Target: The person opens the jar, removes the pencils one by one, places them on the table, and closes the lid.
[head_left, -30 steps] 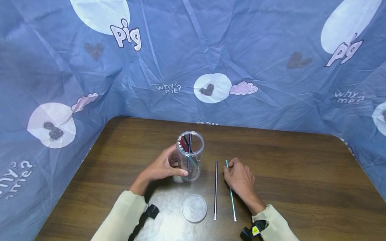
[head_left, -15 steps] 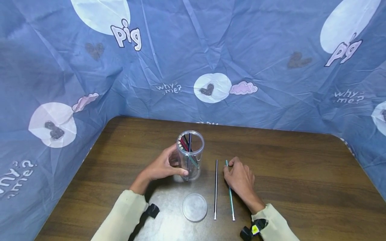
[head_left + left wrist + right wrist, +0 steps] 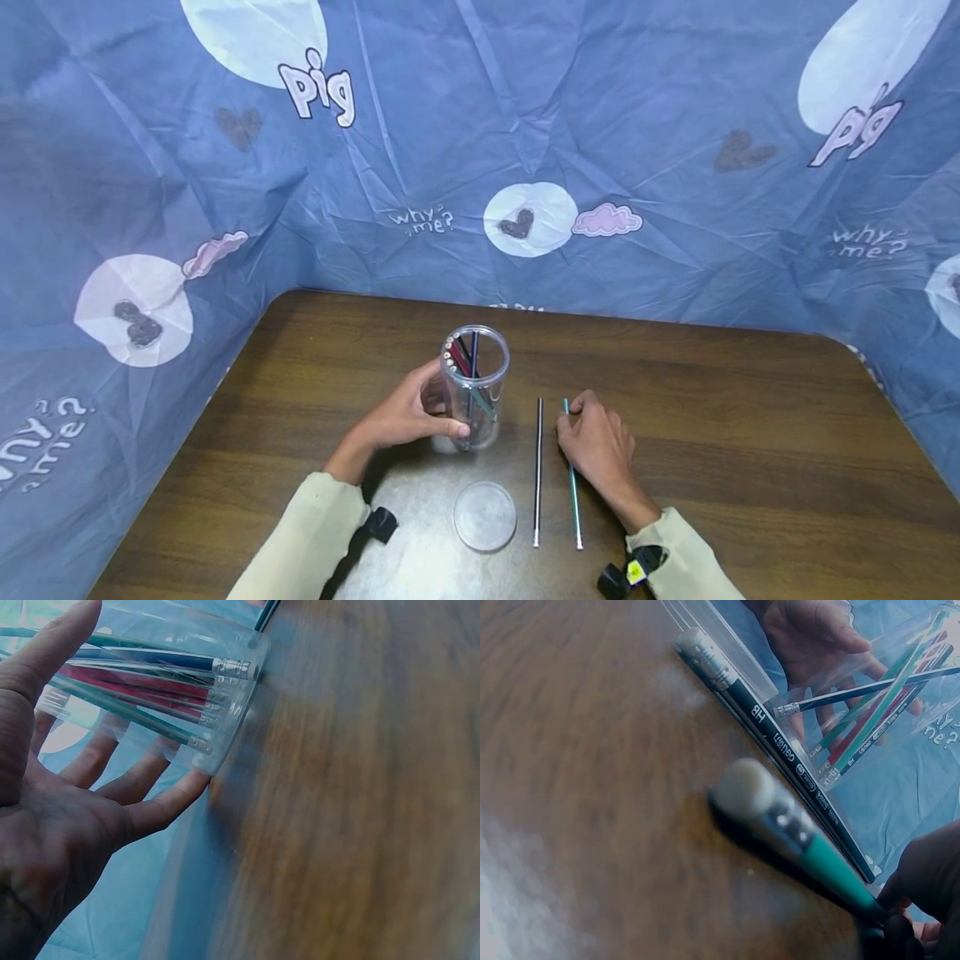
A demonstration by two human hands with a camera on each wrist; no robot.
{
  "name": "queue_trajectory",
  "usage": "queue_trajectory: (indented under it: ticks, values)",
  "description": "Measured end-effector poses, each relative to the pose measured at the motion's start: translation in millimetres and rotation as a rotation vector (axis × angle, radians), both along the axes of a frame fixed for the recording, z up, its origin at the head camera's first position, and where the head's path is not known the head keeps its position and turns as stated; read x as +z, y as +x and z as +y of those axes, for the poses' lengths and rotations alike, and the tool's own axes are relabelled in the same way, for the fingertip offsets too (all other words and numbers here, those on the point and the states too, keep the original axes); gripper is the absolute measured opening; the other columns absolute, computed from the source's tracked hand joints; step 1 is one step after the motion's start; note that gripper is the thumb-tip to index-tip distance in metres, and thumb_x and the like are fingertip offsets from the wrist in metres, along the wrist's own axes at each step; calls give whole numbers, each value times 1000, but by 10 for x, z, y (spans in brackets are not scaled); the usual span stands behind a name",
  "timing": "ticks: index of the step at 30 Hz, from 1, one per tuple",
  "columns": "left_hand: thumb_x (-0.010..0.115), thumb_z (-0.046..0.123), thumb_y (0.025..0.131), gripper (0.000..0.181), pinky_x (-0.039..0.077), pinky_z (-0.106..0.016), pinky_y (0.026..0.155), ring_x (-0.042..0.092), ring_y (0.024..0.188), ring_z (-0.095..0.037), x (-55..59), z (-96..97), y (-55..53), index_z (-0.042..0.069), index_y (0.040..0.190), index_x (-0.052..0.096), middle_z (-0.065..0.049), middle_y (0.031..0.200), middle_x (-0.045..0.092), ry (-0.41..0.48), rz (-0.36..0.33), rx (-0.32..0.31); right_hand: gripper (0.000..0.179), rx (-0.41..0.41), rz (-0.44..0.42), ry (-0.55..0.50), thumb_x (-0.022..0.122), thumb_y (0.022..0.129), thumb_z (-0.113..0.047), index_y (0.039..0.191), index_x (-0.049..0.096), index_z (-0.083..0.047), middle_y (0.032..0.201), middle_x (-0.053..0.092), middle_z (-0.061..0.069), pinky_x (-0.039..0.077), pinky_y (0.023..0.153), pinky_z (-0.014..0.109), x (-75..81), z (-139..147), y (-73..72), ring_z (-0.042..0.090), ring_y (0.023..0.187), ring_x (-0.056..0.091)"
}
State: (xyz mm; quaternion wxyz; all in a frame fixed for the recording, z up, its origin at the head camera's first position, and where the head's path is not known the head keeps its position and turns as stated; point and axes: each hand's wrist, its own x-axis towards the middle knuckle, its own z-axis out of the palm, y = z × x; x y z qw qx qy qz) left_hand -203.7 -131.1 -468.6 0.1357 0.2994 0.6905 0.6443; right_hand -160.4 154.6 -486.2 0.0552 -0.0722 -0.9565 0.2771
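My left hand (image 3: pixel 405 414) holds a clear plastic jar (image 3: pixel 489 429) upright on the table, thumb on the near side and fingers behind. Several pencils (image 3: pixel 150 658) lean inside it, red, dark blue and green among them, eraser ends at the bottom. To the right, my right hand (image 3: pixel 597 437) pinches the far end of a green pencil (image 3: pixel 575 508). Its white eraser (image 3: pixel 744 787) points back toward me, close over the wood. Between jar and right hand lies a black pencil (image 3: pixel 538 475), marked HB in the right wrist view and touched by neither hand.
A round clear lid (image 3: pixel 484 517) lies flat in front of the jar. The brown wooden table (image 3: pixel 750 433) has rounded far corners. Behind it hangs a blue printed cloth (image 3: pixel 420 150), which also runs along both sides.
The green pencil's near end has swung slightly left, toward the black pencil. Both hands stay nearly where they were, the left on the jar and the right at the green pencil's far end.
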Motion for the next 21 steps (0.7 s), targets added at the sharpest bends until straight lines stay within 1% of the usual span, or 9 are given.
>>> queue_trajectory:
  ticks: [4, 7, 13, 21]
  values:
    - [84, -5, 71, 87, 49, -51, 101, 56, 123, -37, -1, 1, 0, 4, 146, 42, -21, 136, 57, -1, 0, 0, 20, -1, 15, -1, 65, 89, -28, 99, 64, -11, 65, 63, -2, 46, 58, 47, -7, 2, 4, 30, 67, 62]
    - [84, -4, 72, 86, 49, -50, 101, 56, 123, -37, -3, -4, 2, 4, 147, 42, -20, 137, 56, 1, 1, -2, 23, -6, 23, 4, 66, 89, -30, 101, 63, -11, 64, 63, -3, 47, 58, 48, -10, 0, 2, 31, 67, 63]
    - [85, -5, 71, 87, 49, -50, 101, 56, 123, -36, 14, -19, 21, 4, 147, 42, -19, 137, 56, -2, -8, 13, 37, -7, 0, -3, 66, 89, -36, 112, 56, -8, 62, 61, -4, 47, 56, 48, 1, -8, -16, 30, 62, 61]
    - [85, -6, 70, 88, 49, -49, 102, 55, 125, -38, 4, 3, 15, 4, 146, 42, -20, 137, 56, 1, -15, 4, 42, -8, -17, -22, 66, 88, -37, 115, 54, -7, 61, 59, -4, 46, 55, 45, 15, 13, -4, 26, 60, 59]
